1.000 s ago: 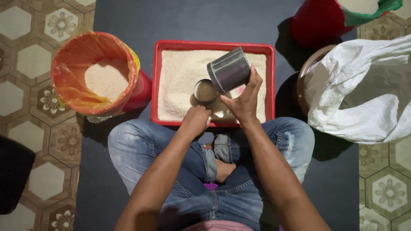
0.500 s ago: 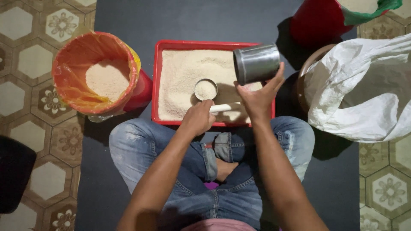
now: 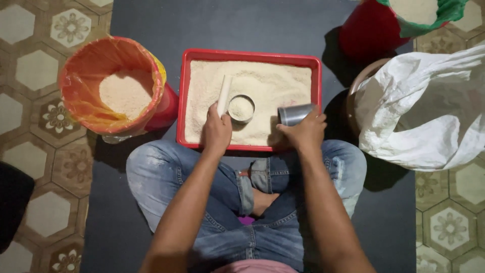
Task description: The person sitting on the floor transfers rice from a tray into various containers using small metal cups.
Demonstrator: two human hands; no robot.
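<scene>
Grain-like pale powder fills the red tray (image 3: 183,101) that sits on the dark mat in front of a person seated cross-legged. The left hand (image 3: 217,132) has its fingers closed around the near end of a pale wooden stick (image 3: 224,95), which lies slanting on the powder just beside a small round tin (image 3: 241,108) that stands sunk in it and is filled nearly to the brim. The right hand (image 3: 304,132) has its fingers wrapped around a steel cup (image 3: 294,114), tipped on its side at the tray's right end, its open mouth toward the powder.

Judging by its look, the cup is light, rigid and smooth, likely slippery if dusted, so a full wrap around its wall seems the safest hold. The stick looks light and stiff, easily held at one end. The powder is loose and would spill at any tilt.

Left of the tray stands an orange-lined bucket (image 3: 81,86) part full of the same stuff, touching the tray's corner. To the right lie a white sack (image 3: 429,111) and, beyond it, a red bucket (image 3: 369,30) with a green liner. The person's knees press close beneath the tray's near rim.
</scene>
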